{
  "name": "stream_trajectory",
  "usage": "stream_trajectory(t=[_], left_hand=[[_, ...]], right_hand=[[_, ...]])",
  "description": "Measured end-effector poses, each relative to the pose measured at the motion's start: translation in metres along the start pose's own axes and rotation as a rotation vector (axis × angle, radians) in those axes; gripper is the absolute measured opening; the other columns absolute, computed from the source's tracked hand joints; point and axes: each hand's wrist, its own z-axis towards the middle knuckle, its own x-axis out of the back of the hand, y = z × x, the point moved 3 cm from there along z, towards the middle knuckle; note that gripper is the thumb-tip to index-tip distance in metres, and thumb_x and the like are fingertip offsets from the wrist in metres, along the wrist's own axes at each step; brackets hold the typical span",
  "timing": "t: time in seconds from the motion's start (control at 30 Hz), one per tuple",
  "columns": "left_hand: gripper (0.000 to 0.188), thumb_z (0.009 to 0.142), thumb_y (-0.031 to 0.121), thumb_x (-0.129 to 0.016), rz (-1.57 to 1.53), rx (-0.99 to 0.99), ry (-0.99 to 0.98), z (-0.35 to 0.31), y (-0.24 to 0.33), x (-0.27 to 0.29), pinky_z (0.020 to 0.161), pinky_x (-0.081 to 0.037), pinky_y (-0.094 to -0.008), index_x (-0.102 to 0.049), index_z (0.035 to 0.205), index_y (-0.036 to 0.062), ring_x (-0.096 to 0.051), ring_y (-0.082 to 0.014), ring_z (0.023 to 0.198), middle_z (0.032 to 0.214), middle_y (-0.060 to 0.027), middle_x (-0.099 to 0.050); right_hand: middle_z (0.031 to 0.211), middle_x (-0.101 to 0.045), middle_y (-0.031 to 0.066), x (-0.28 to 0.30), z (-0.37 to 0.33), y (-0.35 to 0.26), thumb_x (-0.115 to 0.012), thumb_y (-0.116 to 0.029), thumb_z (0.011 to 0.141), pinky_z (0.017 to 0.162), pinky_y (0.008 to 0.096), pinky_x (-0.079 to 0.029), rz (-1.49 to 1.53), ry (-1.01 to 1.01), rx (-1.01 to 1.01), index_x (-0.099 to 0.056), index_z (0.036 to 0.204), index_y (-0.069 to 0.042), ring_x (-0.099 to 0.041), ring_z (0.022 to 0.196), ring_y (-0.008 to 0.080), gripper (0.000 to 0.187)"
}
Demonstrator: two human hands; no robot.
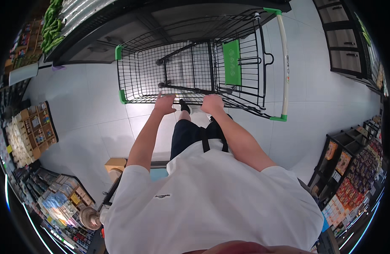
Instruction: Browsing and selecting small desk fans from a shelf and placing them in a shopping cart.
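A black wire shopping cart (pixel 211 67) stands crosswise in front of me. No goods show in its basket. Its long pale handle (pixel 284 63) is at the right end, and a green panel (pixel 232 62) with printed marks sits on the child-seat grille. My left hand (pixel 164 104) is closed over the basket's near side rim, left of the middle. Farther right along the same rim, my right hand (pixel 212 103) grips too. The fingertips of both hands are partly hidden by the rim. Green caps (pixel 122 96) cover the basket's corners.
Along the cart's far side runs a dark display counter (pixel 140 25), with green peppers (pixel 53 27) at far left. Wooden shelf units (pixel 39 125) stand left, dark drawers (pixel 345 40) at far right, and packaged-goods shelves (pixel 343 169) at lower right. Pale tiles (pixel 93 97) cover the floor.
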Motion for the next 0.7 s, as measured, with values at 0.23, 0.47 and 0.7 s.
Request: stream_trajectory(t=[0.23, 0.47, 0.7], left_hand=[[0.042, 0.080, 0.036, -0.070, -0.033, -0.283, -0.169, 0.030, -0.026, -0.026, 0.086, -0.057, -0.0459, -0.067, 0.115, 0.0118, -0.065, -0.0319, 0.103, 0.115, -0.0143, -0.060], [0.029, 0.085, 0.027, -0.065, -0.182, -0.257, -0.404, 0.028, -0.010, 0.015, 0.091, -0.053, -0.0440, -0.063, 0.103, 0.0043, -0.061, -0.0343, 0.106, 0.110, -0.0136, -0.062], [0.012, 0.080, 0.012, -0.065, -0.274, -0.267, -0.313, 0.028, -0.019, 0.004, 0.080, -0.049, -0.0469, -0.059, 0.087, 0.0042, -0.061, -0.0393, 0.094, 0.092, -0.0186, -0.062]], right_hand=[[0.108, -0.071, 0.0102, -0.014, 0.007, -0.004, -0.057, -0.020, 0.082, 0.084, 0.0415, -0.057, -0.080, -0.067, -0.042, -0.073, 0.102, -0.009, -0.064, 0.110, 0.0267, 0.027], [0.109, -0.071, 0.0105, -0.016, 0.004, -0.003, -0.052, -0.017, 0.087, 0.088, 0.0426, -0.055, 0.064, -0.006, -0.060, -0.073, 0.103, -0.008, -0.060, 0.117, 0.0275, 0.028], [0.099, -0.073, 0.0074, -0.014, 0.000, -0.010, -0.058, -0.019, 0.084, 0.086, 0.0407, -0.053, 0.064, 0.058, 0.004, -0.076, 0.091, -0.010, -0.063, 0.109, 0.0252, 0.021]])
